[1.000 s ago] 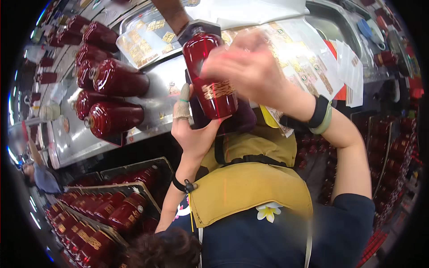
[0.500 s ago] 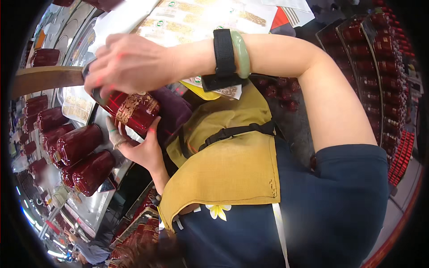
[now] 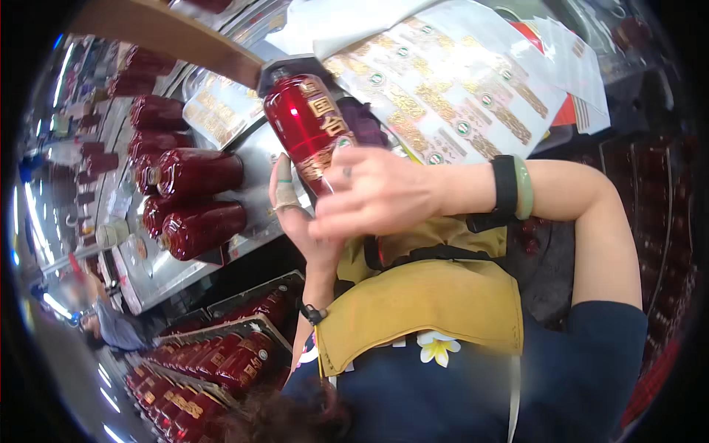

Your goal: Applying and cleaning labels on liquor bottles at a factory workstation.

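Note:
A glossy dark red glass bottle (image 3: 286, 118) with gold lettering and gold ornament lies tilted, its neck end toward a dark grey holder (image 3: 295, 65) at the upper left. Red light lines fall across the glass. My left hand (image 3: 304, 225), with pale covers on its fingers, is closed around the bottle's lower end; part of it is hidden behind my right hand. Slightly blurred, my right hand (image 3: 391, 188) reaches across the lower part of the bottle with its fingers stretched out and apart. Dark purple cloth (image 3: 365, 122) lies beside the bottle.
Sheets of gold decals (image 3: 443, 88) lie beyond my hands, with a smaller decal sheet (image 3: 214, 111) to the left. Several red bottles (image 3: 199, 173) lie on the metal table. Crates of red bottles (image 3: 240, 362) stand lower left. A wooden beam (image 3: 170, 33) crosses the upper left.
My right hand has left the bottle's neck end and come down to its lower part, uncovering the gold lettering. The view has shifted, so the scene sits farther right and lower.

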The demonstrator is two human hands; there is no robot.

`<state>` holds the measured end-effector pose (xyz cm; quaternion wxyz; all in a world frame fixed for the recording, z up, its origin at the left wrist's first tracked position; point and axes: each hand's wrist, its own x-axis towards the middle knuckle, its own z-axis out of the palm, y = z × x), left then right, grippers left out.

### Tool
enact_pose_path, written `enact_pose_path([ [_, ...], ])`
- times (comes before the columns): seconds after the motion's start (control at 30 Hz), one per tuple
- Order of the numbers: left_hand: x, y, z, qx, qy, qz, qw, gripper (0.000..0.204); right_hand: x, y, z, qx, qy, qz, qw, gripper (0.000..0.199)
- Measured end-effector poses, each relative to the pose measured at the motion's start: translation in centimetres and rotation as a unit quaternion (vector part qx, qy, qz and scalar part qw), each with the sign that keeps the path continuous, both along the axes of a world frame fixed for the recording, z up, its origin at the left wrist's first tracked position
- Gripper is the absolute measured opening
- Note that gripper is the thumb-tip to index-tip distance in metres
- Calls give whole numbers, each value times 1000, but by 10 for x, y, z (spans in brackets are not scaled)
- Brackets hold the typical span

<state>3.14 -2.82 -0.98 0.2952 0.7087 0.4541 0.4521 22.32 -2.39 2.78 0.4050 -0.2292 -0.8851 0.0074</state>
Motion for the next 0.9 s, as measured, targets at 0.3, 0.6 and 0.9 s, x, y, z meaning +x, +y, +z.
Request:
enact_pose_path([
  [0.3, -5, -2, 8, -133, -63, 22, 989, 100, 0, 14, -5, 37, 44, 4, 998, 25],
  [0.6, -5, 9, -1, 58, 56, -3, 997, 102, 20, 28, -13, 115, 29, -45, 992, 12],
  [0.9, -2, 9, 3, 65, 45, 28, 996, 84, 16, 11, -4, 32, 44, -54, 997, 18],
])
